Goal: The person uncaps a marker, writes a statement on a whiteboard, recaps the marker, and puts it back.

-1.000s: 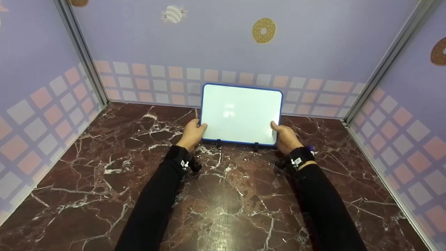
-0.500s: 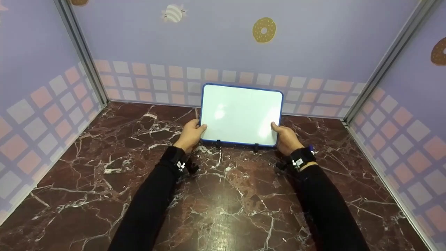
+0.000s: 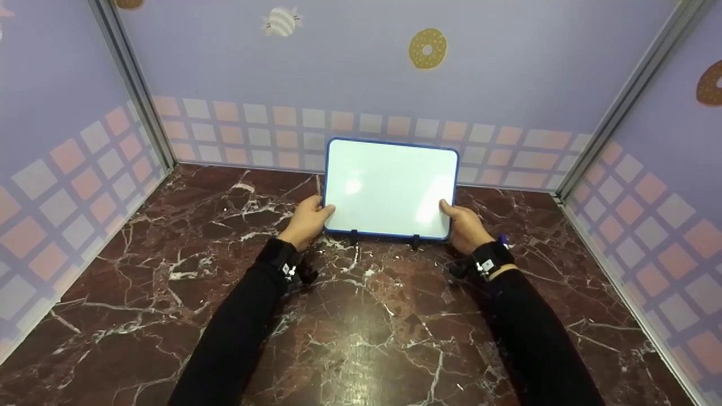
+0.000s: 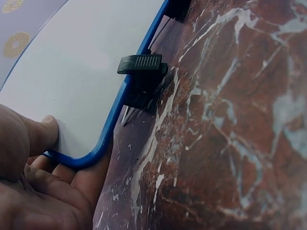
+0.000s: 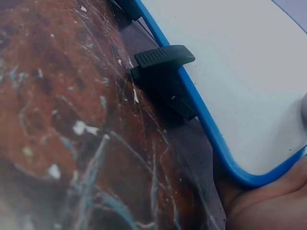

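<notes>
A small whiteboard [image 3: 392,189] with a blue rim stands tilted back near the rear wall. My left hand [image 3: 305,221] grips its lower left side, thumb on the white face and fingers behind, as the left wrist view shows. On the opposite side my right hand [image 3: 466,226] holds the lower right edge the same way, thumb on the front. Two black clips hook over the bottom rim: the left clip [image 4: 141,64] shows ridges in the left wrist view, and the right clip [image 5: 164,56] appears in the right wrist view.
The brown marbled tabletop [image 3: 361,338] spreads out in front of the board. Behind it rises a purple back wall [image 3: 350,67] with pink and white squares and a doughnut print. Side walls [image 3: 665,169] and metal corner posts [image 3: 626,96] close in both sides.
The whiteboard has come slightly down in the head view, with both hands still gripping it. My left forearm has shifted a little to the left. Glare on the board has changed.
</notes>
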The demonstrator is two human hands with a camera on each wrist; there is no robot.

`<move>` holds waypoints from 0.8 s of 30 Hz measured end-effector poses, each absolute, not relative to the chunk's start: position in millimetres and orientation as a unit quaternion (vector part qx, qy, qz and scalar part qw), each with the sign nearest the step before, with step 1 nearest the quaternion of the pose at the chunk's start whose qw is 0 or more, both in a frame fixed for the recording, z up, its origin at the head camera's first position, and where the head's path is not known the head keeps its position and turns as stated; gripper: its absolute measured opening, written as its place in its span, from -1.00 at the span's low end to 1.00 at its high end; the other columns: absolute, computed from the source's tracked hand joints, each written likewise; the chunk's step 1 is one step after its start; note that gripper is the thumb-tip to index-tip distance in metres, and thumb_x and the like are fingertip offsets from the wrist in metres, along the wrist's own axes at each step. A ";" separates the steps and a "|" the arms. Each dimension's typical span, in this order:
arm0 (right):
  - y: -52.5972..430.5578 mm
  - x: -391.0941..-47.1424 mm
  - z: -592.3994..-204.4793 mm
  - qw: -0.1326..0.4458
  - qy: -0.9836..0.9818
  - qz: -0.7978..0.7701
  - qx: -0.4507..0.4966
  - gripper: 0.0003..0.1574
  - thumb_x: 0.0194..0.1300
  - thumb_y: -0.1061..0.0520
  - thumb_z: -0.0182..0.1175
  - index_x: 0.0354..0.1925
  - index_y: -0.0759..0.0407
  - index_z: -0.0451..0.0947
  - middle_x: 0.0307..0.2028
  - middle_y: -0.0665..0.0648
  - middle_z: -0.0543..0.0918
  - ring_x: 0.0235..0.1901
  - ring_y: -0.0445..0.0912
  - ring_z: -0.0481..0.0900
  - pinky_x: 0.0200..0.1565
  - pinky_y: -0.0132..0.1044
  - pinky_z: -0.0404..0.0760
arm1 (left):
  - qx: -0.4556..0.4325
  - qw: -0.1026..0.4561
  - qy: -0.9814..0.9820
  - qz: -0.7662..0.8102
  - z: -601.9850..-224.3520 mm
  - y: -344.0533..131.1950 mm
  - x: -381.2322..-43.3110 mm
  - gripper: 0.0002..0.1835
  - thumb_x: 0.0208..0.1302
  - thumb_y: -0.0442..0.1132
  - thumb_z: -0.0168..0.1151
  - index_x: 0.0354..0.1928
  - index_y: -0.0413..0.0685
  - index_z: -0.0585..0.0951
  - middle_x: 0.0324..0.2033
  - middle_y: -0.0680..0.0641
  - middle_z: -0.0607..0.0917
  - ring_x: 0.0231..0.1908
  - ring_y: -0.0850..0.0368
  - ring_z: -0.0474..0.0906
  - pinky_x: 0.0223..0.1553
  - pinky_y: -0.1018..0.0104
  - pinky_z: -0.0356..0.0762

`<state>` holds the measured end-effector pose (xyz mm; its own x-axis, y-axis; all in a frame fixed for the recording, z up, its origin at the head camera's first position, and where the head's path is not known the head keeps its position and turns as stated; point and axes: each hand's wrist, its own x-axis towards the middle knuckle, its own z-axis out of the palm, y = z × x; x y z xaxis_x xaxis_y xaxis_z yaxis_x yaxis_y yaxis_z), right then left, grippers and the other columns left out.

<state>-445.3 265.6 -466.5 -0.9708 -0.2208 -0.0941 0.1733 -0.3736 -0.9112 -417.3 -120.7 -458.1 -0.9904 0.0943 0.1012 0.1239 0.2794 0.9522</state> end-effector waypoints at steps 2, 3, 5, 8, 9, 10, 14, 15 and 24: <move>265.9 -444.0 -466.5 0.117 0.548 -0.828 -0.022 -0.63 0.78 0.02 0.06 0.05 0.31 0.62 -0.15 0.14 0.86 -0.12 -0.03 0.85 -0.03 -0.14 0.87 | -0.071 0.009 -0.795 -0.602 -457.9 -121.2 -415.3 -0.55 0.73 -0.27 0.13 0.41 -0.51 0.49 0.11 -0.38 0.69 -0.06 0.00 0.59 0.06 0.18 0.61; 265.9 -443.4 -466.4 0.116 0.547 -0.828 -0.022 -0.64 0.78 0.03 0.06 0.05 0.31 0.62 -0.15 0.14 0.87 -0.12 -0.03 0.85 -0.03 -0.13 0.87 | -0.074 0.006 -0.791 -0.607 -457.9 -121.4 -414.5 -0.55 0.73 -0.27 0.13 0.41 -0.51 0.50 0.11 -0.38 0.70 -0.09 0.04 0.60 0.03 0.22 0.62; 266.5 -442.2 -466.4 0.118 0.546 -0.829 -0.025 -0.64 0.79 0.03 0.06 0.07 0.31 0.61 -0.14 0.15 0.86 -0.12 -0.02 0.85 -0.03 -0.12 0.87 | -0.081 -0.001 -0.784 -0.616 -458.1 -122.7 -413.2 -0.53 0.73 -0.28 0.13 0.44 -0.52 0.47 0.16 -0.40 0.70 -0.17 0.12 0.58 -0.06 0.30 0.61; 267.5 -440.3 -466.7 0.124 0.544 -0.829 -0.026 -0.64 0.79 0.03 0.05 0.10 0.33 0.57 -0.12 0.15 0.85 -0.11 -0.01 0.85 -0.02 -0.11 0.87 | -0.089 -0.015 -0.776 -0.624 -458.2 -125.6 -411.2 -0.53 0.73 -0.29 0.13 0.46 -0.50 0.47 0.12 -0.32 0.71 -0.38 0.25 0.45 -0.30 0.42 0.49; 267.8 -439.6 -466.8 0.125 0.545 -0.828 -0.027 -0.63 0.79 0.03 0.04 0.12 0.34 0.56 -0.12 0.16 0.85 -0.11 -0.01 0.84 -0.02 -0.10 0.87 | -0.091 -0.021 -0.775 -0.625 -458.4 -126.8 -410.4 -0.55 0.73 -0.29 0.13 0.44 -0.48 0.48 0.03 -0.27 0.72 -0.47 0.26 0.36 -0.40 0.43 0.40; 268.2 -438.8 -466.8 0.127 0.547 -0.827 -0.027 -0.62 0.79 0.02 0.03 0.13 0.34 0.54 -0.12 0.16 0.85 -0.10 -0.01 0.84 -0.02 -0.10 0.87 | -0.092 -0.026 -0.774 -0.626 -458.5 -127.8 -409.7 -0.58 0.73 -0.30 0.13 0.42 -0.47 0.50 -0.06 -0.23 0.71 -0.54 0.25 0.27 -0.47 0.41 0.30; 269.4 -434.7 -466.9 0.129 0.558 -0.819 -0.035 -0.58 0.81 0.00 0.00 0.17 0.37 0.50 -0.12 0.16 0.85 -0.10 -0.01 0.84 -0.01 -0.10 0.87 | -0.093 -0.038 -0.767 -0.633 -458.5 -128.9 -407.2 -0.65 0.72 -0.32 0.14 0.33 -0.46 0.54 -0.22 -0.13 0.69 -0.56 0.28 0.33 -0.50 0.44 0.34; 269.8 -433.6 -467.0 0.128 0.558 -0.819 -0.037 -0.58 0.81 0.00 -0.01 0.17 0.37 0.50 -0.12 0.16 0.85 -0.10 -0.01 0.85 -0.01 -0.11 0.87 | -0.096 -0.038 -0.768 -0.632 -458.4 -128.8 -406.4 -0.65 0.71 -0.33 0.15 0.32 -0.48 0.54 -0.19 -0.16 0.71 -0.50 0.27 0.42 -0.44 0.45 0.44; 269.1 -421.8 -468.5 0.129 0.551 -0.823 -0.044 -0.61 0.82 0.03 -0.02 0.14 0.36 0.51 -0.13 0.17 0.85 -0.12 -0.02 0.85 -0.02 -0.12 0.87 | -0.098 -0.075 -0.724 -0.679 -458.2 -130.9 -397.8 -0.63 0.72 -0.41 0.07 0.37 -0.55 0.47 0.26 -0.49 0.65 0.07 -0.09 0.74 0.16 0.15 0.80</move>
<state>-421.8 269.1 -468.5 -0.9629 -0.2609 -0.0692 0.1633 -0.3591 -0.9189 -397.8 -130.9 -458.2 -0.9694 0.2442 0.0242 0.0400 0.0599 0.9974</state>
